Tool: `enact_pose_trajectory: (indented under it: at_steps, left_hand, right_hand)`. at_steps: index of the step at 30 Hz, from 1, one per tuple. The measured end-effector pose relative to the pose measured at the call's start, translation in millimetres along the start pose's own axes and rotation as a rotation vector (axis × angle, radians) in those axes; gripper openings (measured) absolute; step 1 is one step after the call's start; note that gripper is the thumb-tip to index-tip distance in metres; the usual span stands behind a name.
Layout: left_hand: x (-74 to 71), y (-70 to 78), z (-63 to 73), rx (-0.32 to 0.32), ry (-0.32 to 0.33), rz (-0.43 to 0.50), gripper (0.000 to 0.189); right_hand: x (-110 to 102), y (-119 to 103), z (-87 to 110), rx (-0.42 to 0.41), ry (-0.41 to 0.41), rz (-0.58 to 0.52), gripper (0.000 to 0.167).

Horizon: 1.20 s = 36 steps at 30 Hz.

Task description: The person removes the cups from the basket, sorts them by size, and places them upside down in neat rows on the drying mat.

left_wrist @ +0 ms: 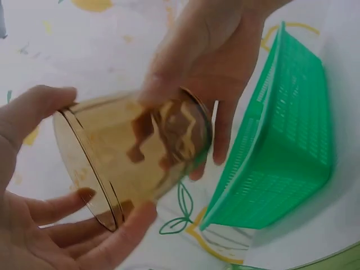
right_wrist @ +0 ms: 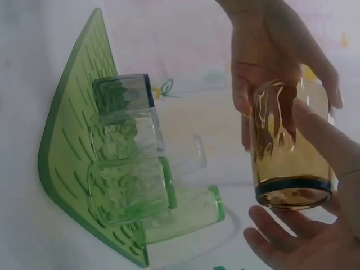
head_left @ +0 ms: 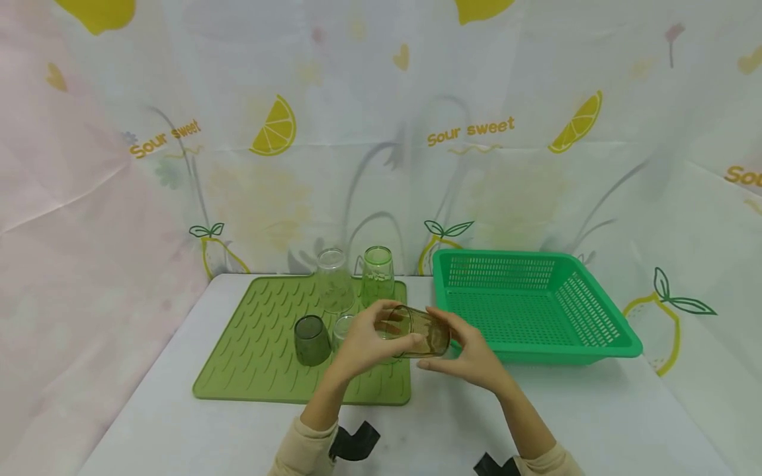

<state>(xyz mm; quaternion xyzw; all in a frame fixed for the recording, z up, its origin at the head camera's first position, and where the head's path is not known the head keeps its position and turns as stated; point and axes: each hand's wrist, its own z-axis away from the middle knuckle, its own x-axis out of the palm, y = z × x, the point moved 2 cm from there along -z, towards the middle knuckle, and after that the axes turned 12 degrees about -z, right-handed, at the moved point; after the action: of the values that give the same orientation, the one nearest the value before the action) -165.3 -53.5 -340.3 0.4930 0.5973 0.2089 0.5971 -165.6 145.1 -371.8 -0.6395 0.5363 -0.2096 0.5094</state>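
Observation:
An amber drinking glass (head_left: 431, 334) lies sideways in the air between both hands, above the mat's right edge. My left hand (head_left: 369, 340) holds it round the rim end, thumb on one side and fingers on the other, as the left wrist view shows. At the base end, my right hand (head_left: 473, 354) holds it with the thumb (right_wrist: 318, 129) along the side and the other fingers spread near the thick bottom. Behind the left hand, a green glass (right_wrist: 132, 191) and a small clear glass (head_left: 342, 328) stand on the green drying mat (head_left: 250, 373), partly hidden in the head view.
A dark grey glass (head_left: 312, 340) stands on the mat, left of the hands. Farther back are a tall clear glass (head_left: 334, 281) and a tall green glass (head_left: 378, 274). To the right sits a green plastic basket (head_left: 536, 354) with slotted walls. A printed cloth hangs behind the white table.

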Motion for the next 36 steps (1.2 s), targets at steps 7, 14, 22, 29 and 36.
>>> enact_pose_trajectory:
  at_steps: [7, 14, 22, 29, 36]
  left_hand:
    - [-0.2, -15.0, 6.1, 0.002, -0.033, 0.299, 0.059]
    - [-3.5, -27.1, 15.4, -0.002, -0.071, 0.395, 0.062]
    - [-26.0, -46.7, 50.2, 0.071, 0.163, 0.313, 0.052]
    - [-62.8, -81.9, 100.1, -0.075, 0.631, 0.040, 0.030]
    - [-88.5, -128.6, 145.4, -0.278, 0.866, -0.552, 0.039]
  right_hand:
    - [-0.4, 3.1, -6.6, 0.004, -0.086, -0.406, 0.067]
    - [5.0, -2.2, -14.5, 0.021, -0.072, -0.423, 0.061]
    - [15.9, -8.6, -40.6, 0.078, -0.056, -0.332, 0.061]
    - [41.7, -16.4, -82.5, 0.106, -0.104, -0.266, 0.066]
    - [79.3, -21.5, -121.6, 0.015, -0.221, -0.125, 0.065]
